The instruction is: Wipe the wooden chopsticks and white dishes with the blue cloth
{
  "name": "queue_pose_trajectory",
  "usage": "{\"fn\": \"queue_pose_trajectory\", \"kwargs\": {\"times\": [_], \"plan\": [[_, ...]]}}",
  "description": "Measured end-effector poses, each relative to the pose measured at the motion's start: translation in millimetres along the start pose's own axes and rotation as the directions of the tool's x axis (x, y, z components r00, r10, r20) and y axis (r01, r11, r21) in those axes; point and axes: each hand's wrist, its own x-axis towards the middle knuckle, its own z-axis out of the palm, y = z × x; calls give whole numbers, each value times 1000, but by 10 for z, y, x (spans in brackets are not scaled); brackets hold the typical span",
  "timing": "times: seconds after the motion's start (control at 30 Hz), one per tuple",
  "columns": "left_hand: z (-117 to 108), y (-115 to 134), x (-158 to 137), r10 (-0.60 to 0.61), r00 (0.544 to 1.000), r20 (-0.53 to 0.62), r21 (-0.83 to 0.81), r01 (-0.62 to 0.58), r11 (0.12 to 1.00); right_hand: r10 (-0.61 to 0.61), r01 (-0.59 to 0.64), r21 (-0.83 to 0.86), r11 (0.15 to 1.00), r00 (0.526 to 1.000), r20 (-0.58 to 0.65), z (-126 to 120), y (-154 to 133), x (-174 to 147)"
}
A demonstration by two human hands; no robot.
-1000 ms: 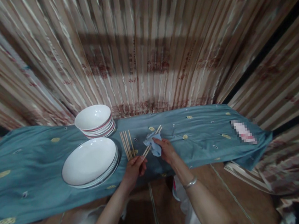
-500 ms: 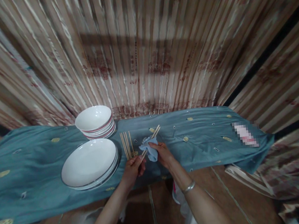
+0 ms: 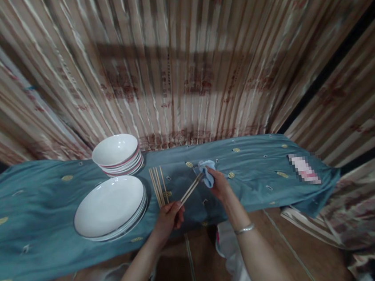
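Pinched near one end, a pair of chopsticks (image 3: 190,191) slants up and right out of my left hand (image 3: 169,215). My right hand (image 3: 219,184) is closed on a light blue cloth (image 3: 207,172), which is bunched around the far end of the pair and hides the tips. Left of the held pair, several loose chopsticks (image 3: 156,186) lie side by side on the tablecloth, just beyond my left hand.
A stack of white oval plates (image 3: 110,206) stands left of the loose chopsticks. Behind it is a stack of white bowls (image 3: 116,150). A blurred pinkish item (image 3: 304,169) lies at the right end of the teal tablecloth (image 3: 252,183). Curtains (image 3: 182,92) hang behind the table.
My right hand and the cloth have slid up and right along the chopsticks, from mid-length to the far end. My left hand keeps its grip in nearly the same spot.
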Motion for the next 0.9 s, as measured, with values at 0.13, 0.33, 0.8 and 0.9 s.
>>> {"fn": "queue_pose_trajectory", "kwargs": {"times": [0.13, 0.33, 0.8, 0.9], "plan": [[-3, -33, -14, -2, 1000, -21, -11, 1, 1000, 32, -32, -7, 999, 1000, -2, 50, 17, -11], [25, -33, -24, 30, 999, -43, -58, -33, 998, 110, -108, -72, 991, 994, 14, 191, 165, -89], [-11, 63, 29, 40, 990, -139, -143, -60, 988, 214, -174, -204, 963, 957, 195, 404, 509, -309], [-7, 46, 44, 40, 992, -119, -159, -59, 985, 202, -164, -207, 964, 964, 174, 373, 449, -292]]}}
